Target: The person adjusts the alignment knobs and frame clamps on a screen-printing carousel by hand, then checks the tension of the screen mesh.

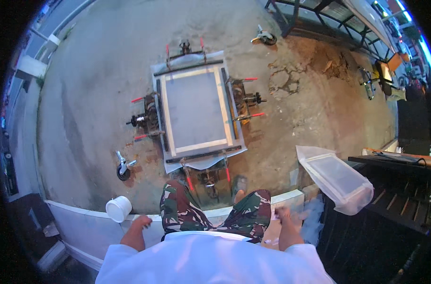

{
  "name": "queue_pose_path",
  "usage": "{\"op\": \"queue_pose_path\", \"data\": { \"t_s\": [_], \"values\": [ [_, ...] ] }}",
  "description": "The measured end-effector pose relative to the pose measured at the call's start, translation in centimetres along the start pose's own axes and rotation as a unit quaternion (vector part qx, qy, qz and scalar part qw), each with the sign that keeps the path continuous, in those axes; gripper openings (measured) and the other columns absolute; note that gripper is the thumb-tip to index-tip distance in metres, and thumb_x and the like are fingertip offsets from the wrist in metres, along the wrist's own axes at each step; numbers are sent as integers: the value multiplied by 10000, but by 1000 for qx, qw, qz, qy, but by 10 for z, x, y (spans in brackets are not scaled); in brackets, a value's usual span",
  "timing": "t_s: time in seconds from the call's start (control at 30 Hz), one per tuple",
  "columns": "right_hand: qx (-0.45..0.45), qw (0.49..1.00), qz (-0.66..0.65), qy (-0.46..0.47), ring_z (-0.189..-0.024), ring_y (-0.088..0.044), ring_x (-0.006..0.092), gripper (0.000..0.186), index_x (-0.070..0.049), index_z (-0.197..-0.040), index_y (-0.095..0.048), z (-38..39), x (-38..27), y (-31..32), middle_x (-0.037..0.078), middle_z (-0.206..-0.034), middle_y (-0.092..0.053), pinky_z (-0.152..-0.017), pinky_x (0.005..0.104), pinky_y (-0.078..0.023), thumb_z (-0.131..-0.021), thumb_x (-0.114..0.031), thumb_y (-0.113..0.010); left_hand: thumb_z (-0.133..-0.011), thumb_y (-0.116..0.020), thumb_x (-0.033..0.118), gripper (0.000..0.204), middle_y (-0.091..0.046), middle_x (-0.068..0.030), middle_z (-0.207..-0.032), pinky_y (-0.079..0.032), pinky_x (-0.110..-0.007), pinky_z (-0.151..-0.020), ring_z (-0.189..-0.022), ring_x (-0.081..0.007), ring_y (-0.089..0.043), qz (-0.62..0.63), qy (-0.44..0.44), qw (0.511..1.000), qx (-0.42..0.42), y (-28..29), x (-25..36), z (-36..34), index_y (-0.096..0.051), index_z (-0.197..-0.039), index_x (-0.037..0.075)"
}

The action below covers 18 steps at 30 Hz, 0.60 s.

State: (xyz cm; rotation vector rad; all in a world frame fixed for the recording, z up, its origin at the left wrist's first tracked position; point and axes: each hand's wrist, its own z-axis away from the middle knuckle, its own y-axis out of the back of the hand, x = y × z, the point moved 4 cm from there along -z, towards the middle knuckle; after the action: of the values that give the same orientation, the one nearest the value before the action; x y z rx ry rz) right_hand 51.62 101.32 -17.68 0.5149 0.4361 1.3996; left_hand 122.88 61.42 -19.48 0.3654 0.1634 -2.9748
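Observation:
My left hand (pixel 143 221) is beside my left thigh at the white ledge, just right of a white bucket (pixel 118 208). Its fingers look loosely apart, with nothing seen in them. My right hand (pixel 282 214) is low beside my right knee, over a brown sheet (pixel 272 231) on the ledge; its small fingers do not show clearly. Ahead of my knees, a pale wooden frame (pixel 169 118) lies under translucent mesh (pixel 194 106). Dark bars grip the mesh along all four sides, joined to a stand with red-handled clamps (pixel 189 183). Neither hand touches it.
A smaller mesh-covered frame (pixel 336 177) leans at the right, near a dark rack (pixel 404 189). Loose caster wheels (pixel 124 171) lie on the concrete floor at left, with another caster (pixel 266 38) at the far right. A dark metal structure (pixel 329 19) stands behind, beside broken concrete (pixel 336 66).

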Motion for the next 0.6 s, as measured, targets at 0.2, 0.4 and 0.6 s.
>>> {"op": "queue_pose_path", "data": {
  "t_s": [0.2,0.4,0.6],
  "values": [
    [-50,944,-313,-85,-715,-661,241,135,-30,-955,-626,55,72,26,124,-830,-664,-600,390,-570,-834,-70,-580,-873,-511,273,269,-691,-87,-953,-507,-416,-685,-812,-220,-670,126,-35,991,21,-33,39,178,-598,-1040,81],
    [-139,921,-358,62,-595,-569,162,214,-32,-990,-600,-31,14,153,79,-760,-601,-560,350,-551,-812,31,-499,-833,-595,314,300,-600,-60,-664,-460,-328,-585,-612,-173,-565,167,-253,901,310,-6,316,327,-642,-813,18],
    [-100,869,-440,202,-591,-540,112,178,-20,-982,-609,-40,-71,314,47,-802,-602,-589,301,-546,-844,32,-510,-828,-662,265,260,-647,-87,-758,-486,-325,-657,-692,-160,-601,79,-474,805,349,-40,530,433,-645,-905,17]
  ]
}}
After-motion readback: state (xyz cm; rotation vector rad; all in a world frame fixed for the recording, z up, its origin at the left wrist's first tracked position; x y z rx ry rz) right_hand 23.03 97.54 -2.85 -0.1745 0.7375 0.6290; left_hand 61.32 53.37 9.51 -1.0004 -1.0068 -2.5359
